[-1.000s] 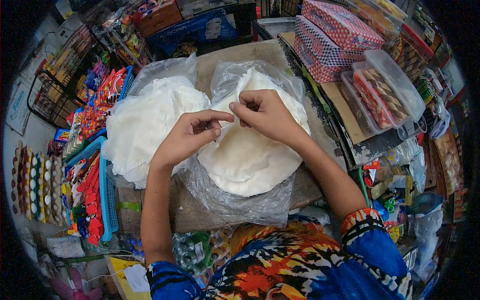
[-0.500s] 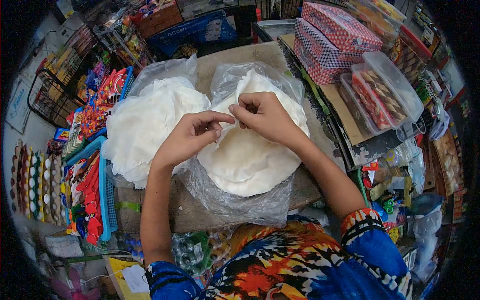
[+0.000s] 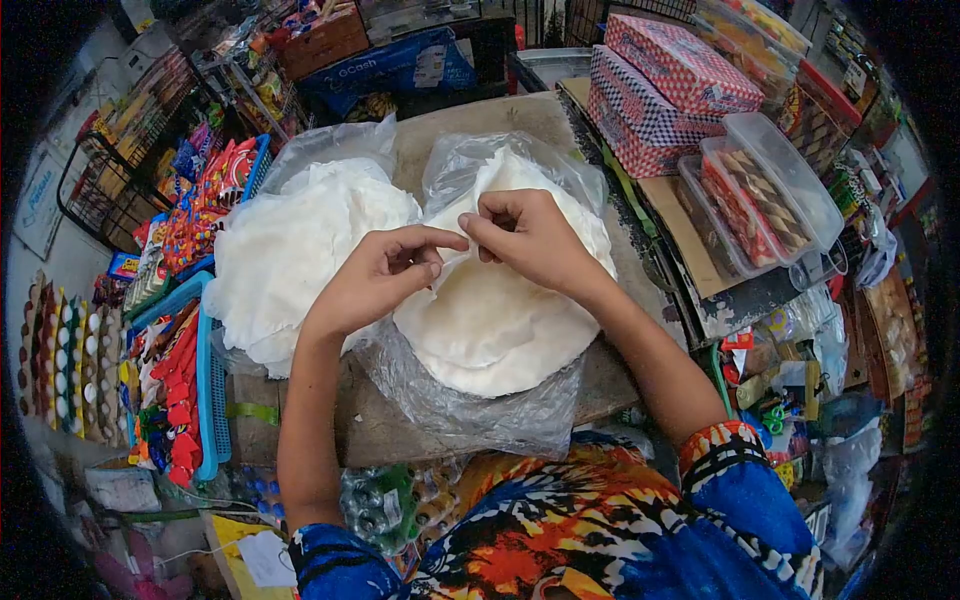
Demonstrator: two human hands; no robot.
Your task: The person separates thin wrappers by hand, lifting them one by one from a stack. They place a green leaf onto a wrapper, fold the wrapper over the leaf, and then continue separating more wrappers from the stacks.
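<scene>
Two piles of thin white round sheets lie side by side on clear plastic on a wooden table. Over the upper left part of the right pile (image 3: 500, 335) are both hands, close together. My left hand (image 3: 395, 275) has its index finger stretched toward the other hand, with thumb and fingers curled round something I cannot make out. My right hand (image 3: 520, 240) is closed in a pinch at the raised edge of a white sheet; what lies between its fingertips is too small to name. The left pile (image 3: 290, 260) is untouched beside my left wrist.
Blue baskets (image 3: 212, 400) of snack packets stand at the left, near egg trays (image 3: 85, 370). Checkered boxes (image 3: 675, 90) and clear plastic containers (image 3: 760, 200) sit at the right. Behind the wooden table (image 3: 420, 130) is a blue box (image 3: 390, 75). Plastic bottles (image 3: 375, 505) are below the front edge.
The view has shifted slightly. Both hands keep almost the same place and pose over the right pile.
</scene>
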